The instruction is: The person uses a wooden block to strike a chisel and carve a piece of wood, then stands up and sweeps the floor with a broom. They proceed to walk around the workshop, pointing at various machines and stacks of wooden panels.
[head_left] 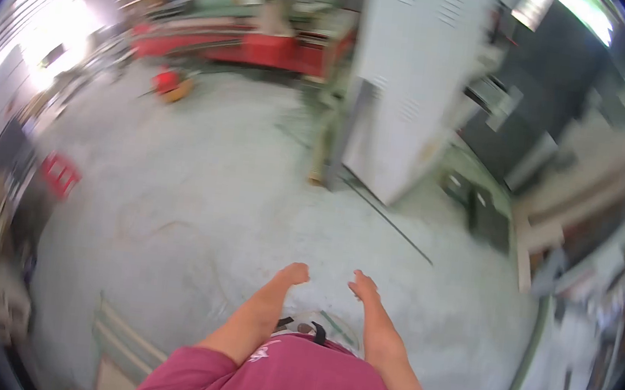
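My left hand (294, 273) is held out in front of my waist, its fingers curled in and nothing visible in them. A short gap to the right is my right hand (365, 285), loosely bent with thumb and fingers a little apart, holding nothing I can see. Both hands hang above the grey floor (250, 204) and touch no object. Below them show my maroon shirt (308, 385) and a dark strap end (319, 333) at the waist. Motion blurs the finger details.
A tall pale metal cabinet (417, 69) stands ahead, with a thin dark rod or line (393, 225) on the floor by it. Beyond is a red machine (266, 52). A red stool (61, 175) is at left; dark flat objects (489, 220) lie at right.
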`<action>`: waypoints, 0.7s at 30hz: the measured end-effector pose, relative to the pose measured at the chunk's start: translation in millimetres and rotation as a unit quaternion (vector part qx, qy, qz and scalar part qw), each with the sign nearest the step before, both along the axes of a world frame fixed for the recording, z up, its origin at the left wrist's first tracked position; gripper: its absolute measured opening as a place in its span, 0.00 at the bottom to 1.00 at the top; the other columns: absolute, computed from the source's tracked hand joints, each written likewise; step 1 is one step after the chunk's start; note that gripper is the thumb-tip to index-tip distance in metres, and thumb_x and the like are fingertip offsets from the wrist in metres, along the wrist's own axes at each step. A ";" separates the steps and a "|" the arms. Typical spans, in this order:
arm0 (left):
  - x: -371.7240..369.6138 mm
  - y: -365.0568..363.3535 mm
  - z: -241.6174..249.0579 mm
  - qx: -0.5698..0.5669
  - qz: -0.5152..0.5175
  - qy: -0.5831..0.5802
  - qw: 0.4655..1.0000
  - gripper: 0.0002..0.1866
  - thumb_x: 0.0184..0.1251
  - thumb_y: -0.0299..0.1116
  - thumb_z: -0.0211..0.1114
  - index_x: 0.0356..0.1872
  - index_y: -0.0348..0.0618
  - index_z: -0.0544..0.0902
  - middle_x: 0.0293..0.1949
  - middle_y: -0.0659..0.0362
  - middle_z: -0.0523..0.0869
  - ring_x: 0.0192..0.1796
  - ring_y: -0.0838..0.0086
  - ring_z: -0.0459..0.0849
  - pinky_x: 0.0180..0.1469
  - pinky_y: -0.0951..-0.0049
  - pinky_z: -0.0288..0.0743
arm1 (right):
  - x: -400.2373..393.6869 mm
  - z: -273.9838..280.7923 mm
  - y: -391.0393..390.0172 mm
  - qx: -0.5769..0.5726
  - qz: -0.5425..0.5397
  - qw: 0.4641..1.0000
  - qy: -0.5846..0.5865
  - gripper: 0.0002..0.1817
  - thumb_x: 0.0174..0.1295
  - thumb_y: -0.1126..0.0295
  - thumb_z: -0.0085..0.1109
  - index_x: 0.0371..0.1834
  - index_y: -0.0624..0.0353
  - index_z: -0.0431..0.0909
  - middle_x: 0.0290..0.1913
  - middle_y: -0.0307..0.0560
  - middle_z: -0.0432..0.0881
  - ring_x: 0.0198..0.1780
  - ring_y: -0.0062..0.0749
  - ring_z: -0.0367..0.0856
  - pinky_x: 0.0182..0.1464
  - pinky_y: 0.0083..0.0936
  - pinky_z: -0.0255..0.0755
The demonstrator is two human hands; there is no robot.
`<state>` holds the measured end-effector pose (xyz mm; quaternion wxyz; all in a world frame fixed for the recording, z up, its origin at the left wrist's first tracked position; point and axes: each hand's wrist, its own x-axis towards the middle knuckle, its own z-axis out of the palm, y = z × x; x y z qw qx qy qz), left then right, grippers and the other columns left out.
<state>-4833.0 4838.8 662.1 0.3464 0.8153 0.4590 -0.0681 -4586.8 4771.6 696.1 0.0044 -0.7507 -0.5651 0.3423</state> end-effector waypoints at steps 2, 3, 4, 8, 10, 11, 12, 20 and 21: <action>3.4 13.5 -74.9 0.125 -0.169 -0.088 0.974 0.12 0.49 0.37 0.56 0.26 0.39 0.81 0.32 0.49 0.82 0.38 0.56 0.79 0.40 0.59 0.73 | 12.4 -13.6 -18.2 0.015 -0.006 0.999 -0.052 0.31 0.52 0.59 0.56 0.60 0.54 0.61 0.46 0.57 0.77 0.50 0.48 0.75 0.49 0.46 0.70; 5.1 6.8 -46.6 0.227 -0.252 -0.134 0.931 0.07 0.50 0.34 0.57 0.26 0.44 0.80 0.30 0.54 0.81 0.37 0.61 0.79 0.39 0.61 0.73 | 14.9 -21.6 -23.4 0.021 -0.006 0.998 -0.067 0.29 0.51 0.61 0.56 0.57 0.57 0.63 0.46 0.57 0.77 0.48 0.48 0.77 0.46 0.44 0.72; 10.1 18.6 -67.9 0.312 -0.357 -0.121 0.872 0.04 0.48 0.32 0.58 0.26 0.49 0.79 0.29 0.57 0.80 0.36 0.65 0.78 0.36 0.63 0.74 | 16.6 -26.3 -26.3 0.017 -0.026 0.997 -0.065 0.27 0.51 0.64 0.55 0.55 0.58 0.65 0.45 0.57 0.78 0.46 0.48 0.77 0.44 0.44 0.72; 47.4 -3.8 -13.4 -0.131 -0.101 0.064 0.984 0.11 0.55 0.36 0.56 0.30 0.39 0.80 0.22 0.54 0.81 0.22 0.69 0.80 0.24 0.70 0.73 | 8.5 -5.2 -42.4 0.071 -0.091 0.993 -0.038 0.22 0.47 0.72 0.50 0.51 0.58 0.68 0.44 0.56 0.78 0.43 0.48 0.79 0.39 0.40 0.74; 51.3 -24.9 -13.0 -0.165 -0.053 0.026 0.985 0.12 0.57 0.37 0.57 0.26 0.36 0.77 0.17 0.58 0.76 0.17 0.76 0.74 0.15 0.75 0.67 | 10.1 5.1 -56.5 0.061 -0.105 0.993 0.000 0.19 0.46 0.73 0.52 0.45 0.58 0.73 0.41 0.55 0.80 0.42 0.46 0.80 0.38 0.39 0.75; 54.4 -30.2 -15.8 -0.162 -0.067 0.031 0.984 0.12 0.57 0.37 0.57 0.26 0.36 0.77 0.17 0.58 0.76 0.17 0.76 0.74 0.15 0.75 0.67 | 11.6 6.9 -63.1 0.063 -0.119 0.991 0.002 0.19 0.46 0.73 0.52 0.45 0.58 0.73 0.41 0.55 0.80 0.42 0.46 0.80 0.38 0.39 0.75; 59.1 -36.9 -15.9 -0.186 -0.067 0.048 0.979 0.11 0.57 0.36 0.57 0.29 0.36 0.76 0.18 0.58 0.76 0.17 0.76 0.74 0.15 0.75 0.67 | 14.3 2.3 -70.1 0.044 -0.104 0.994 0.002 0.17 0.45 0.72 0.53 0.42 0.59 0.76 0.39 0.55 0.80 0.42 0.45 0.80 0.38 0.38 0.75; 129.1 -81.3 -33.4 -0.225 -0.088 0.026 0.970 0.12 0.54 0.35 0.60 0.35 0.36 0.79 0.20 0.56 0.80 0.18 0.75 0.77 0.19 0.75 0.71 | 49.7 -28.4 -175.6 -0.018 -0.202 0.979 -0.033 0.11 0.44 0.72 0.55 0.33 0.57 0.81 0.37 0.52 0.82 0.41 0.43 0.81 0.38 0.35 0.76; 136.7 -89.4 -28.5 -0.217 -0.105 0.028 0.970 0.13 0.53 0.35 0.60 0.35 0.36 0.79 0.20 0.56 0.80 0.19 0.75 0.77 0.19 0.75 0.71 | 53.0 -32.1 -189.5 -0.023 -0.210 0.977 -0.031 0.11 0.44 0.71 0.55 0.32 0.57 0.81 0.37 0.52 0.82 0.41 0.43 0.81 0.38 0.36 0.76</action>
